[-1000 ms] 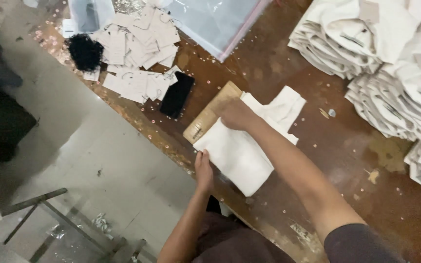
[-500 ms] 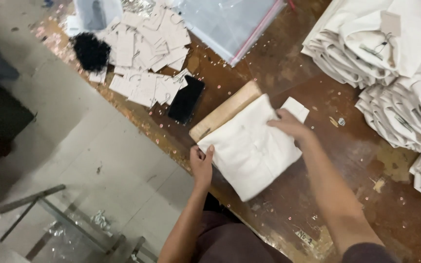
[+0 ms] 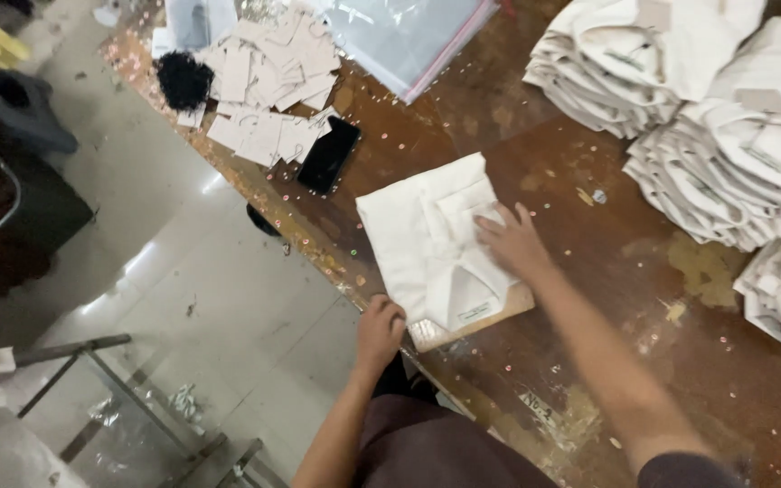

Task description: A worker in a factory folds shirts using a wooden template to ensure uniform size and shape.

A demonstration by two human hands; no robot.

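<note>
A folded cream shirt (image 3: pixel 427 235) lies on a thin cardboard sheet (image 3: pixel 463 327) on the brown wooden table (image 3: pixel 589 361). My right hand (image 3: pixel 512 242) rests flat on the shirt, fingers spread over its right half. My left hand (image 3: pixel 380 330) grips the near edge of the shirt and cardboard at the table's edge, fingers curled under. The shirt's collar and a small label face the near side.
Stacks of folded cream shirts (image 3: pixel 698 108) fill the right of the table. A black phone (image 3: pixel 328 154), several paper tags (image 3: pixel 268 81), a black tuft (image 3: pixel 183 79) and a clear plastic bag (image 3: pixel 399 36) lie at the far left. A metal frame (image 3: pixel 92 398) stands on the floor.
The shirt and cardboard have been turned around on the table, the collar now at the near side. My right hand moved from the far corner onto the shirt's top.
</note>
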